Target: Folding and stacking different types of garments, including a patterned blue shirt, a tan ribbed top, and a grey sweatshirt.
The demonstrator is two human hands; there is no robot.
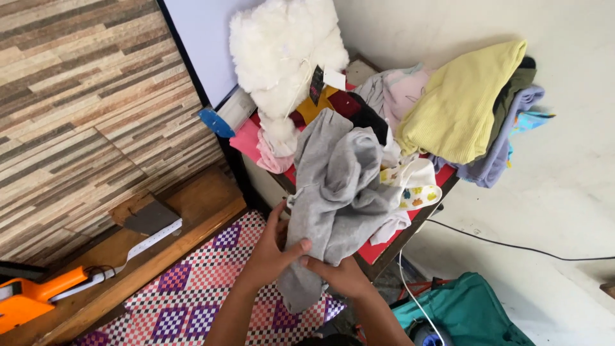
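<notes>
The soft grey knit garment hangs crumpled over the front edge of the small red-topped table, its lower end drooping toward the floor. It looks light, limp and non-slippery, so it will sag wherever unsupported; a bunched fold or a hem seems the surest place to hold it. The left hand closes thumb and fingers around the lower bunch, and the right hand pinches the same fabric just beside it. Behind, on the table, lie a fluffy white plush garment, a folded yellow knit and a lavender cloth. A checked woven mat covers the floor below.
</notes>
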